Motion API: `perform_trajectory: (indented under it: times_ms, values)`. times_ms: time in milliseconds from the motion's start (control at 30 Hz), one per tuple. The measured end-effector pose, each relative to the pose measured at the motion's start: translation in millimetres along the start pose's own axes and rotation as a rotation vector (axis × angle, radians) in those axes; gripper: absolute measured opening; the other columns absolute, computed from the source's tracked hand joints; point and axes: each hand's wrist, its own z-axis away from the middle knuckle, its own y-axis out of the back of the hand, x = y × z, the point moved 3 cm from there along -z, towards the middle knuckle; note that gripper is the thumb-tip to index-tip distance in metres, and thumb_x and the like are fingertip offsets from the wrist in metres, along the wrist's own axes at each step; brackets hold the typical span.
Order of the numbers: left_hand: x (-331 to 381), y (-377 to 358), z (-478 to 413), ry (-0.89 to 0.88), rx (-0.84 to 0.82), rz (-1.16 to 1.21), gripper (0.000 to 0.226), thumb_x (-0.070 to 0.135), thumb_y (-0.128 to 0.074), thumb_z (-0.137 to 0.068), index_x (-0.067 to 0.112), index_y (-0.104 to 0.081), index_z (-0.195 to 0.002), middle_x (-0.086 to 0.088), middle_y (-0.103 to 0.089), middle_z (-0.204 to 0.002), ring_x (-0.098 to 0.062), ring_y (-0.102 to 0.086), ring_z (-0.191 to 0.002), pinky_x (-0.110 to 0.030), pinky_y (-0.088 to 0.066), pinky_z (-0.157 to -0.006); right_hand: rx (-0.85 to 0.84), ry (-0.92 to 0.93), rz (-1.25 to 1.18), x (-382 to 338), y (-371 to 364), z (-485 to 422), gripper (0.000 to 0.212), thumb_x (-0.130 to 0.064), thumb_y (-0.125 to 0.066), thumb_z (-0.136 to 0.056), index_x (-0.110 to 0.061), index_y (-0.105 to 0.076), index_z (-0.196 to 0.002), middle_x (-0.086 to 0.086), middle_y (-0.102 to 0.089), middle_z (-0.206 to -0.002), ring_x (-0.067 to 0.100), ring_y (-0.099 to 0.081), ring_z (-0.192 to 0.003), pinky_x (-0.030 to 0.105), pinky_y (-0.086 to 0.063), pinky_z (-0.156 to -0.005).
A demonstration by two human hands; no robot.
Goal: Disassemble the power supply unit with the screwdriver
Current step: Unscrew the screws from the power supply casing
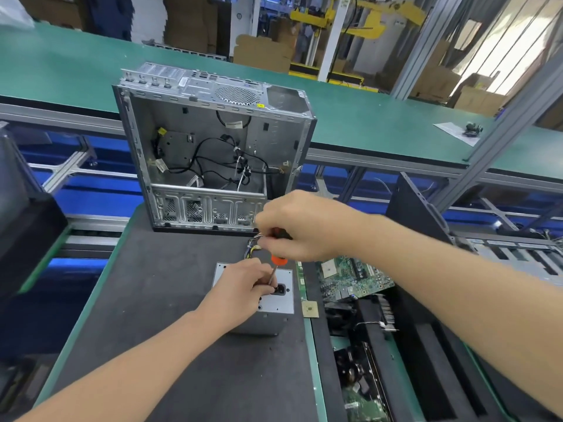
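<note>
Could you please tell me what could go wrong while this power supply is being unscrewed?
1. The left hand pinches the black-and-orange screwdriver near its tip; a slip could jab that hand.
2. The grey metal power supply box stands on end on the dark foam mat, so the right hand's push might tip it.

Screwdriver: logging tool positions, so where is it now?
Head view, centre: the right hand grips the screwdriver, tip down on the power supply beside the left hand.
</note>
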Motion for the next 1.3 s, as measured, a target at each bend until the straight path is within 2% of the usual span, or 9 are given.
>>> perform_trajectory:
  times_ms: [133,267,400,533,667,900,1000,1100,1300]
  values:
    - [0.1,0.8,1.5,0.019,0.000,0.010,0.041,0.002,-0.073,-0.089,0.038,-0.062,-0.071,0.007,-0.058,-0.077,-0.006,-0.058,-0.082,-0.011,-0.044,-0.071,0.289,-0.618,0.010,-3.8,-10.0,10.1,0.032,-0.037,-0.049,-0.100,-0.015,-0.042,-0.077,0.004,-0.045,-0.072,0.032,-0.050,-0.070,0.034,-0.039,-0.053]
    - [0.6,0.8,1.4,0.036,-0.021,0.002,0.031,0.002,-0.072,-0.089,0.031,-0.069,-0.078,0.007,-0.060,-0.079,-0.006,-0.059,-0.079,-0.013,-0.045,-0.072,0.291,-0.876,0.062,-6.3,-20.9,6.6,0.039,-0.018,-0.057,-0.091,-0.018,-0.026,-0.067,0.002,-0.034,-0.068,0.031,-0.044,-0.069,0.031,-0.034,-0.057]
    - [-2.2,3.4,1.0,0.041,-0.036,0.035,0.037,0.006,-0.074,-0.090,0.040,-0.067,-0.076,0.007,-0.063,-0.081,-0.007,-0.060,-0.076,-0.014,-0.044,-0.070,0.277,-0.729,0.078,-10.8,-26.4,-5.0,0.038,-0.008,-0.058,-0.085,-0.016,-0.026,-0.066,0.003,-0.033,-0.067,0.029,-0.044,-0.062,0.028,-0.030,-0.051]
    - [-2.5,5.1,1.4,0.053,-0.026,0.056,0.042,0.010,-0.076,-0.090,0.046,-0.061,-0.074,0.004,-0.066,-0.085,-0.008,-0.061,-0.079,-0.014,-0.044,-0.070,-0.033,-0.168,0.071,0.5,-10.2,-10.7,0.017,-0.017,-0.062,-0.087,-0.013,-0.054,-0.072,-0.003,-0.054,-0.069,0.022,-0.054,-0.070,0.030,-0.044,-0.059]
    - [-0.5,5.0,1.9,0.050,-0.008,0.017,0.056,0.007,-0.076,-0.090,0.049,-0.050,-0.064,0.002,-0.069,-0.087,-0.007,-0.060,-0.084,-0.021,-0.048,-0.077,-0.146,0.290,0.130,-1.4,-1.9,-7.4,0.016,-0.016,-0.068,-0.086,-0.012,-0.057,-0.075,-0.006,-0.050,-0.073,0.015,-0.041,-0.064,0.020,-0.024,-0.062]
    - [1.1,1.0,1.1,0.049,0.016,0.022,0.048,0.004,-0.074,-0.089,0.042,-0.053,-0.068,0.000,-0.068,-0.087,-0.011,-0.062,-0.083,-0.025,-0.049,-0.078,0.055,-0.145,0.015,-1.6,0.2,-0.4,0.013,-0.026,-0.066,-0.086,-0.017,-0.057,-0.091,-0.003,-0.057,-0.086,0.022,-0.054,-0.081,0.035,-0.046,-0.067]
    - [-1.8,0.1,0.6,0.050,0.006,0.012,0.046,0.004,-0.074,-0.089,0.039,-0.056,-0.067,0.003,-0.067,-0.085,-0.009,-0.062,-0.082,-0.020,-0.047,-0.076,0.205,-0.503,0.172,-14.9,-9.0,0.6,0.025,-0.026,-0.065,-0.080,-0.019,-0.041,-0.076,0.000,-0.042,-0.073,0.031,-0.050,-0.071,0.030,-0.029,-0.050]
    - [-3.2,-1.9,0.2,0.055,-0.015,-0.016,0.014,0.008,-0.074,-0.091,0.019,-0.072,-0.083,0.007,-0.066,-0.085,-0.005,-0.060,-0.083,-0.014,-0.043,-0.074,0.194,-0.733,0.229,-16.3,-22.8,0.9,0.042,-0.021,-0.065,-0.086,-0.018,-0.027,-0.070,-0.001,-0.026,-0.068,0.029,-0.038,-0.069,0.031,-0.027,-0.054]
    - [-7.8,-0.2,0.8,0.053,-0.019,0.035,0.012,0.014,-0.074,-0.092,0.025,-0.074,-0.089,0.008,-0.062,-0.084,-0.004,-0.056,-0.088,-0.014,-0.043,-0.075,0.101,-0.499,0.191,-1.2,-19.6,-7.5,0.024,-0.012,-0.060,-0.083,-0.013,-0.042,-0.066,0.006,-0.044,-0.068,0.033,-0.054,-0.072,0.032,-0.038,-0.050]
